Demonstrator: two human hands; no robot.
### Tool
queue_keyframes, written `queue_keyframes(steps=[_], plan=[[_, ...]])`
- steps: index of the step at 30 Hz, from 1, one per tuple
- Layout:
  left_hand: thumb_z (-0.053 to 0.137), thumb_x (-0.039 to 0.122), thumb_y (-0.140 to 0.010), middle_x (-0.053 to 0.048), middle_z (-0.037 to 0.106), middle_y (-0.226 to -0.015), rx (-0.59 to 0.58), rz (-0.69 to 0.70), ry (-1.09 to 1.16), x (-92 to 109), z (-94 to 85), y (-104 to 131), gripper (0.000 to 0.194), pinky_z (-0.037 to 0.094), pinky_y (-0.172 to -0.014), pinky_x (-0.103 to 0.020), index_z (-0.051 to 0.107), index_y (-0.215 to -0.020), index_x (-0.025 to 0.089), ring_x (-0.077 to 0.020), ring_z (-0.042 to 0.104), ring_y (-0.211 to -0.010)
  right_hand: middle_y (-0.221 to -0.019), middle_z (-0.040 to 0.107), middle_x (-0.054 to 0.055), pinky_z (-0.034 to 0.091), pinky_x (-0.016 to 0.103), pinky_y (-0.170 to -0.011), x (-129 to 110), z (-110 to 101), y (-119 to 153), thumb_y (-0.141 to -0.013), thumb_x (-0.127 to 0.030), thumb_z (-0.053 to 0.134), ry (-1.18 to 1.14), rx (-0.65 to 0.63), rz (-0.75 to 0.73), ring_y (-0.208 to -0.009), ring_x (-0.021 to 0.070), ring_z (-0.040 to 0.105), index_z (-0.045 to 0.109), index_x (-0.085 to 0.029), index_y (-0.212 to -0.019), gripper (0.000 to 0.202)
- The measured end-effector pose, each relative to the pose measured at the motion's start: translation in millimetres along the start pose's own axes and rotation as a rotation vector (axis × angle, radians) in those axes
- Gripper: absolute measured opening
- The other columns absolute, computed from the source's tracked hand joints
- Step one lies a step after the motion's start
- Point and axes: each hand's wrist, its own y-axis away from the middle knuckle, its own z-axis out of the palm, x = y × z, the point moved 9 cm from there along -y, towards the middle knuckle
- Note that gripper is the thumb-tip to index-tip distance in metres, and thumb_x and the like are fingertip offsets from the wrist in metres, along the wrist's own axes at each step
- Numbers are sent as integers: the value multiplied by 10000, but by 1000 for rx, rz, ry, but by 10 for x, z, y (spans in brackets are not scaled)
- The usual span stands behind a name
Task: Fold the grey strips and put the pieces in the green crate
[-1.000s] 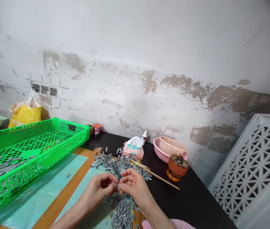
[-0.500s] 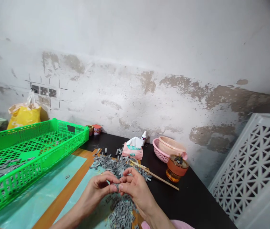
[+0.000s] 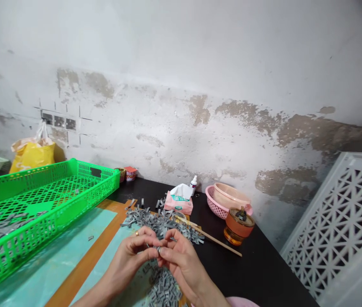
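Note:
My left hand (image 3: pixel 138 251) and my right hand (image 3: pixel 179 256) meet above the table, thumbs and forefingers pinched together. Between their fingertips is a small grey piece (image 3: pixel 159 249), mostly covered by the fingers. A gold-coloured ring is on my left hand. Just beyond the hands lies a pile of loose grey strips (image 3: pixel 149 218). Nearer to me, under my wrists, is a heap of small grey rectangular pieces (image 3: pixel 164 288), partly hidden by my right hand.
A green plastic crate (image 3: pixel 62 213) holding grey strips stands at left. Behind the piles are a tissue pack (image 3: pixel 178 204) and a white bottle (image 3: pixel 194 183). A wooden stick (image 3: pixel 222 244), pink baskets (image 3: pixel 217 207) and an amber jar (image 3: pixel 237 228) lie to the right.
Both hands stay together at the same spot. The fingers of my right hand have curled in a little more around the small grey piece.

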Motion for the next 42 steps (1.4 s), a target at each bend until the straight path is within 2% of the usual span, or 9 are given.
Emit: queue_keyframes(steps=[9, 14, 20, 23, 28, 32, 35, 39, 42], plan=[[798, 426, -688, -37, 552, -839, 58, 28, -10, 61, -5, 27, 204, 485, -683, -314, 808, -740, 229, -201, 576, -768, -748, 612, -21, 393, 217, -593, 18, 40, 12, -665, -202, 798, -32, 30, -56, -611, 91, 536, 507, -183, -814, 327], [791, 378, -705, -22, 524, -852, -1, 4, 16, 27, 11, 13, 162, 495, -649, -311, 795, -759, 225, -183, 575, -723, -784, 572, -21, 391, 222, -612, -16, 99, 10, -672, -231, 805, -14, -23, -83, -667, 102, 516, 496, -194, -794, 335], [813, 314, -672, -24, 581, -807, 93, 101, -153, 210, -68, 2, 145, 440, -688, -289, 714, -654, 210, -214, 566, -802, -782, 526, -22, 387, 240, -614, -142, 101, 2, -690, -325, 798, 136, -46, -200, -668, 115, 478, 461, -212, -769, 363], [790, 317, -694, -32, 588, -821, 62, 92, -230, 207, -46, -5, 141, 424, -715, -299, 717, -642, 208, -231, 576, -836, -780, 519, -28, 374, 245, -616, -165, 87, -4, -712, -351, 778, 211, -63, -233, -656, 113, 459, 444, -216, -775, 365], [793, 336, -677, -33, 579, -828, -1, 14, -266, 65, -61, -46, 166, 401, -718, -311, 716, -627, 197, -230, 564, -822, -809, 517, -22, 362, 249, -652, -241, 82, 21, -780, -328, 715, 406, -106, -286, -701, 119, 454, 471, -205, -809, 274], [779, 338, -693, -39, 588, -863, -169, -71, -172, -20, 44, -25, 180, 393, -710, -315, 688, -653, 188, -230, 554, -838, -826, 542, -11, 384, 273, -708, -284, 121, 61, -768, -266, 703, 534, -138, -292, -765, 145, 505, 508, -203, -831, 214], [754, 330, -723, -35, 591, -916, -255, -93, -96, -1, 120, 36, 166, 383, -738, -319, 663, -695, 194, -227, 545, -865, -796, 565, -11, 404, 279, -717, -270, 122, 62, -739, -203, 700, 574, -134, -261, -764, 154, 539, 544, -201, -811, 172], [706, 348, -761, -27, 574, -914, -268, -77, -36, 7, 157, 76, 175, 370, -750, -315, 624, -715, 201, -223, 517, -875, -767, 597, -8, 435, 273, -698, -290, 87, 46, -726, -146, 679, 652, -104, -264, -737, 157, 568, 602, -198, -795, 116], [691, 371, -765, -22, 556, -889, -207, -95, 14, -76, 128, 50, 193, 378, -743, -310, 599, -723, 206, -227, 505, -880, -859, 638, 20, 464, 278, -720, -377, 159, 84, -744, -96, 633, 903, -127, -391, -787, 171, 594, 654, -212, -865, 168]])
